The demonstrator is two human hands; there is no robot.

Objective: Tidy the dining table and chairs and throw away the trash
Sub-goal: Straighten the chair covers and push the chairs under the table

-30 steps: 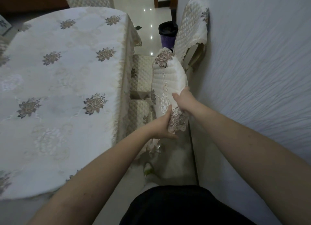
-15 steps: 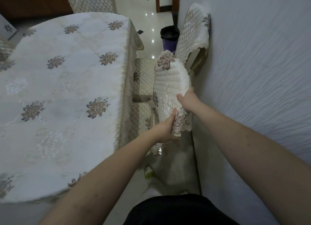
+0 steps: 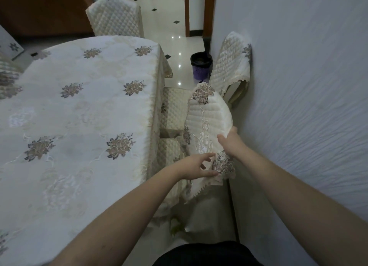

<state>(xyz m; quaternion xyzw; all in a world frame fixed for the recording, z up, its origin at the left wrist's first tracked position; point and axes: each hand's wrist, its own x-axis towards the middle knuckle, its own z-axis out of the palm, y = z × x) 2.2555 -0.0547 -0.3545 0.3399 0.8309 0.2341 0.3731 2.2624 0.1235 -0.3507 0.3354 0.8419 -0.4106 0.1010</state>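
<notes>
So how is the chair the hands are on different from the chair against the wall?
The near chair has big embroidered flowers on its cover; the far chair shows mostly plain quilting. The near chair has the right hand on it; nothing touches the far chair, which leans against the wall. Both wear cream quilted covers.

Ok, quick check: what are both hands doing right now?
Left hand: open, fingers spread, fingertips at the chair cover.
Right hand: on the chair cover's edge; grip cannot be told.
</notes>
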